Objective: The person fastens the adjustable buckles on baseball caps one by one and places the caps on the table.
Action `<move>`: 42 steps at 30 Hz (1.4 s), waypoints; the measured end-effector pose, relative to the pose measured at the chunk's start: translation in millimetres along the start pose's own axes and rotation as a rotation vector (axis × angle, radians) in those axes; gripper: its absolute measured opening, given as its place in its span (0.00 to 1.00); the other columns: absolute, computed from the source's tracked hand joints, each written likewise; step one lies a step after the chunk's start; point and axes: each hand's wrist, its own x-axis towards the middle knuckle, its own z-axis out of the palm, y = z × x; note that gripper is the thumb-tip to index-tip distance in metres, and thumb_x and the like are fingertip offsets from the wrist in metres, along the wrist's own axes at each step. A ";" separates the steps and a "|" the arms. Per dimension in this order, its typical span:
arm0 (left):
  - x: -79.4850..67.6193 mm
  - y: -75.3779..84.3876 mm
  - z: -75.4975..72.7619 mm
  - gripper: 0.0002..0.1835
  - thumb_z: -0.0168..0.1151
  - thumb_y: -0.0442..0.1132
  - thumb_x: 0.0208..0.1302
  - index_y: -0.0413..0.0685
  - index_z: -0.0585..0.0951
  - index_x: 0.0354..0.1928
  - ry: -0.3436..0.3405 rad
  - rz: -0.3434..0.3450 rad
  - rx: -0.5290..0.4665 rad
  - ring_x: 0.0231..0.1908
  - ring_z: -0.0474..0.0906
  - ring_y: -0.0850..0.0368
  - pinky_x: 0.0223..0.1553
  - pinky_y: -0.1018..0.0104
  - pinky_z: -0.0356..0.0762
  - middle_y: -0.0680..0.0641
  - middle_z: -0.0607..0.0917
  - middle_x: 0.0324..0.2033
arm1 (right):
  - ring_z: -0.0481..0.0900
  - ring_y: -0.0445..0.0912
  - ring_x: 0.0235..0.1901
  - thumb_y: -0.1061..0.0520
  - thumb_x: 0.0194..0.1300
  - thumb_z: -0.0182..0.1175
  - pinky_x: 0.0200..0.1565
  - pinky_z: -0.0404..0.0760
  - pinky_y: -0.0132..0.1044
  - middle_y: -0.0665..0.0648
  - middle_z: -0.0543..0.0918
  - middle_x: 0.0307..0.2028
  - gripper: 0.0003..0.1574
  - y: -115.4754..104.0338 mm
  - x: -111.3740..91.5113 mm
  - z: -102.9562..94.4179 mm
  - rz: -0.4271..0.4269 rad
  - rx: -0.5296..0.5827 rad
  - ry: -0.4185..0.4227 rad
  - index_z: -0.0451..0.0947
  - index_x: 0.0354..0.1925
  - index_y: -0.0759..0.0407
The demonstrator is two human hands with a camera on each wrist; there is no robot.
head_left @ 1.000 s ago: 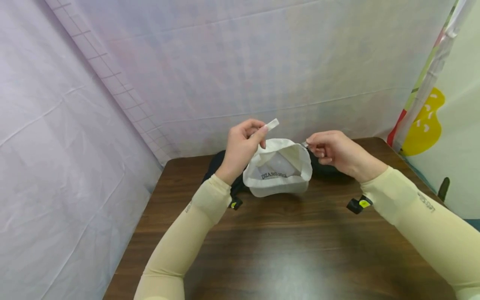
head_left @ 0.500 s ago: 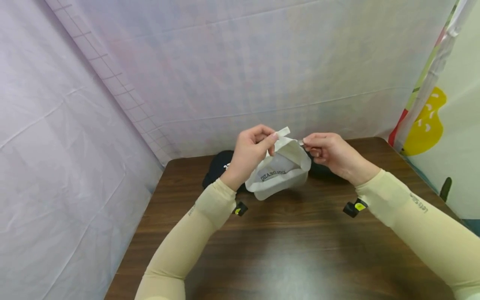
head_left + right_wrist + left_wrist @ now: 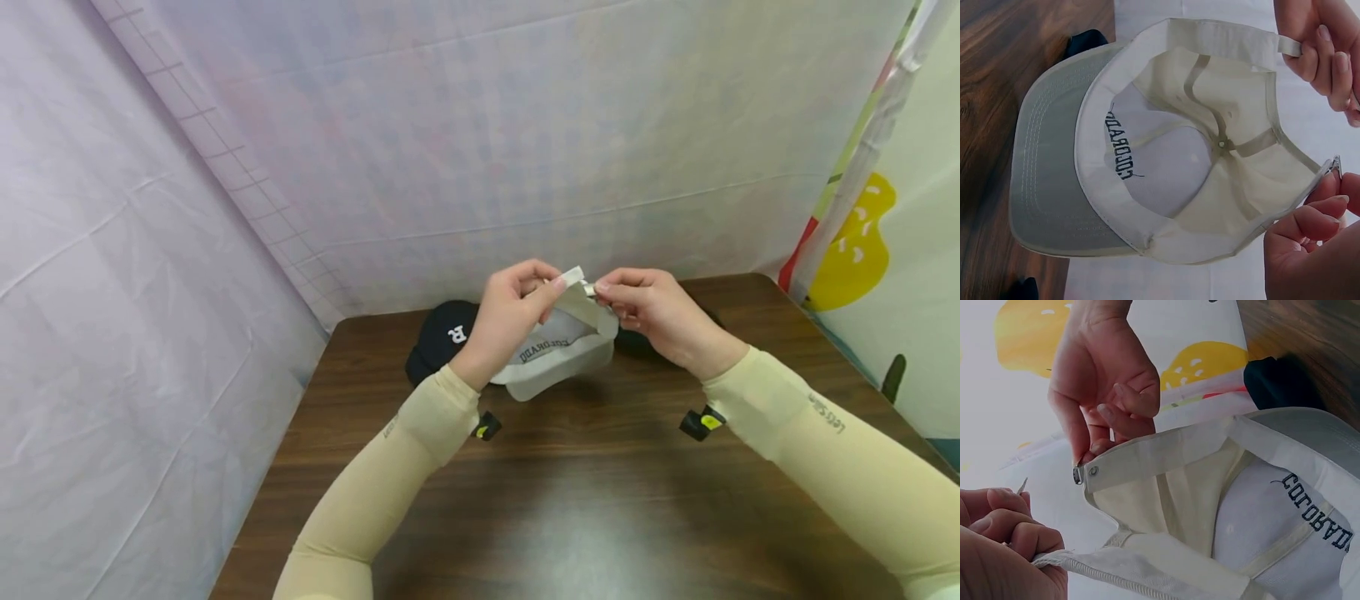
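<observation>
1. The narrow white fabric strap (image 3: 573,276) is pinched between thumb and fingers by the left hand (image 3: 510,321), whose grip is closed on it; the flat end is seen projecting past the fingertips.
2. The opposite rear edge of the white fabric cap (image 3: 1166,134) is pinched by the right hand (image 3: 648,312), its grip closed right beside a small silver metal buckle (image 3: 1337,164).
3. The strap and the buckle are held near each other but apart, with the cap's rear gap seen between them in both wrist views.
4. The cap is held between the two hands, over the far part of the dark brown wood-grain desk (image 3: 480,500); its hollow inside is turned towards the person. Whether the brim touches the desk cannot be told.
5. The reversed dark lettering "COLORADO" is shown inside the crown, and the grey-looking underside of the curved brim (image 3: 1054,156) is exposed.
6. A navy cap with a white letter R (image 3: 442,337) is placed on the desk just beyond the left wrist; a dark object (image 3: 641,343) is partly hidden behind the right hand.
7. The forearms are covered by pale yellow sleeves (image 3: 408,442), and the desk is backed by a white sheet (image 3: 480,125).
</observation>
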 end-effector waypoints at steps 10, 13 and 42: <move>-6.4 -8.5 6.5 0.06 0.66 0.39 0.69 0.43 0.84 0.38 0.030 -0.051 0.010 0.14 0.60 0.57 0.16 0.66 0.57 0.49 0.70 0.13 | 0.65 0.47 0.26 0.47 0.70 0.65 0.30 0.68 0.36 0.55 0.81 0.37 0.21 2.1 -3.3 4.8 -0.010 -0.015 0.028 0.82 0.45 0.66; -8.0 -11.3 8.1 0.05 0.66 0.38 0.69 0.43 0.84 0.37 0.042 -0.064 0.018 0.13 0.60 0.58 0.16 0.66 0.56 0.50 0.70 0.13 | 0.67 0.47 0.27 0.47 0.70 0.65 0.31 0.69 0.37 0.54 0.81 0.37 0.24 2.7 -3.4 6.3 -0.004 -0.016 0.036 0.80 0.47 0.68; -12.3 -23.3 16.1 0.06 0.65 0.37 0.68 0.41 0.87 0.36 0.143 -0.121 0.080 0.12 0.63 0.61 0.15 0.69 0.56 0.52 0.73 0.12 | 0.66 0.48 0.27 0.45 0.70 0.64 0.31 0.69 0.37 0.56 0.82 0.39 0.23 10.2 -4.7 7.7 -0.029 -0.075 0.028 0.82 0.47 0.65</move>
